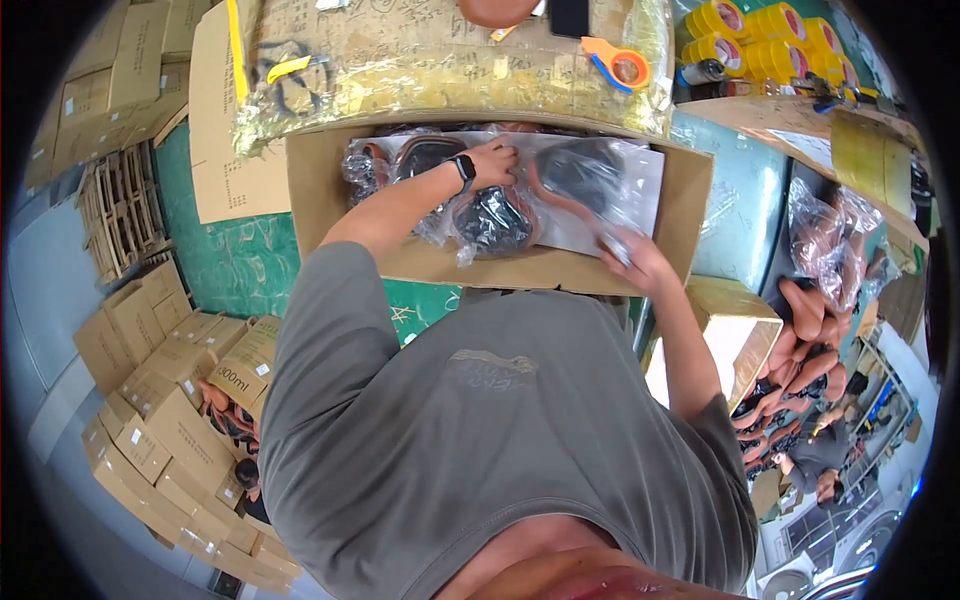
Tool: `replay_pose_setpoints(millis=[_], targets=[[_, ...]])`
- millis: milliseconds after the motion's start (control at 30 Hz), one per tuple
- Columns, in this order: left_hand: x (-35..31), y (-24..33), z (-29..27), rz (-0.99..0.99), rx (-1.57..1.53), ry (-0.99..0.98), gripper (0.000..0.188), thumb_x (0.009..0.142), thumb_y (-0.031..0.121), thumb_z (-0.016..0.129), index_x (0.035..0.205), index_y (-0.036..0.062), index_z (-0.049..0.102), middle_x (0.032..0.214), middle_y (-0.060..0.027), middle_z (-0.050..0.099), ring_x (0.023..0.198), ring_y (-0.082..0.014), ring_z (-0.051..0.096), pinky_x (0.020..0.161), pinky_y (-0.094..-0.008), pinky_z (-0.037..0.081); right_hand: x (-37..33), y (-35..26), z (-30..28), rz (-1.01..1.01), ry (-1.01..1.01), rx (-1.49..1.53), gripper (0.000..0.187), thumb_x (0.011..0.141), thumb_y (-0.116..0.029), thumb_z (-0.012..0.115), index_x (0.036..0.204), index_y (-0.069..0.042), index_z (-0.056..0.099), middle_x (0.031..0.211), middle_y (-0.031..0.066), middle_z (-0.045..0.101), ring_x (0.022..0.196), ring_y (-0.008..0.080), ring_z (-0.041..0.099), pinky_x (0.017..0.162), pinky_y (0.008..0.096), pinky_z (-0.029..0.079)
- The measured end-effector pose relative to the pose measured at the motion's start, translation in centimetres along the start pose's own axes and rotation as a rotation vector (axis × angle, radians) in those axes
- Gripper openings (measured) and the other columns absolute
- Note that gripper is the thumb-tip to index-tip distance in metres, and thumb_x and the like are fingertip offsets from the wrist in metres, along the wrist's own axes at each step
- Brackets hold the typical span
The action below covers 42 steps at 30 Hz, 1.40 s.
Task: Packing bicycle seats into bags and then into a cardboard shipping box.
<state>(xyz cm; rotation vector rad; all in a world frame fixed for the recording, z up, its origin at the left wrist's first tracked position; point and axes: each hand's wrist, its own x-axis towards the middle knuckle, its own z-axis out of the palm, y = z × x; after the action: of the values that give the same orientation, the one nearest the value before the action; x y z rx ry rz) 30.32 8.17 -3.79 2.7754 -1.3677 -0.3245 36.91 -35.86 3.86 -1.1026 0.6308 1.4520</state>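
In front of me stands an open cardboard box (675, 210) with several black and brown pieces in clear plastic inside. My right hand (640, 262), at the box's near right, is closed on the end of one plastic-wrapped black and brown piece (580, 175); this piece lies over a white sheet (640, 190). My left hand (492, 162), with a black watch on its wrist, reaches in at the middle. Its fingers are curled at the plastic, and what they grip is partly hidden. Just below it rests another wrapped piece (495, 220).
Behind the box is a taped carton (430, 60) bearing an orange tape dispenser (615, 65) and a black phone (569, 17). Yellow tape rolls (775, 30) sit far right. Brown pieces (800, 350) are piled at right. Stacked cartons (165, 440) and wooden pallets (125, 210) stand left.
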Motion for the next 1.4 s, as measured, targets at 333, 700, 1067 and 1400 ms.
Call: replay_pose_setpoints(millis=[333,700,1067,1400], targets=[[-1.2,7.9,-1.7,-0.947,-0.284,-0.029,0.049,0.100,0.012,0.059,0.147,0.0196,0.068,0.165,-0.0220,0.050,0.155,-0.0433,0.044,0.128,-0.0546,0.034,3.8,-3.7,3.2,-0.505,-0.191,-1.716,0.042,0.097,-0.029,0.070,0.127,0.002,0.074,0.112,0.0242,0.078,0.094,0.0345,0.076,0.086,0.0469,0.061],[15.1,23.8,-15.7,-1.308,-0.372,0.288,0.082,0.083,0.002,0.073,0.161,0.0044,0.047,0.164,-0.0238,0.048,0.154,-0.0449,0.042,0.129,-0.0531,0.033,-16.2,-29.0,-62.7,-0.180,1.611,-1.448,0.104,0.086,-0.071,0.076,0.151,0.009,0.056,0.149,0.0333,0.061,0.140,0.0494,0.058,0.120,0.0523,0.043],[16.5,26.7,-20.5,-1.465,-0.395,0.396,0.067,0.085,0.003,0.073,0.150,0.0037,0.057,0.149,-0.0211,0.061,0.142,-0.0415,0.055,0.122,-0.0491,0.044,-18.2,-24.9,-52.2,-0.948,1.358,-1.030,0.066,0.080,-0.036,0.088,0.131,0.001,0.068,0.134,0.0178,0.072,0.129,0.0330,0.066,0.111,0.0471,0.052],[-0.9,20.6,-15.6,-1.630,-0.177,0.535,0.065,0.086,0.008,0.078,0.147,0.0045,0.059,0.143,-0.0219,0.065,0.133,-0.0434,0.059,0.116,-0.0508,0.047,-24.2,-16.7,-7.6,-1.078,0.027,-0.958,0.063,0.073,-0.002,0.085,0.134,-0.002,0.068,0.126,0.0101,0.073,0.117,0.0277,0.070,0.108,0.0406,0.052]])
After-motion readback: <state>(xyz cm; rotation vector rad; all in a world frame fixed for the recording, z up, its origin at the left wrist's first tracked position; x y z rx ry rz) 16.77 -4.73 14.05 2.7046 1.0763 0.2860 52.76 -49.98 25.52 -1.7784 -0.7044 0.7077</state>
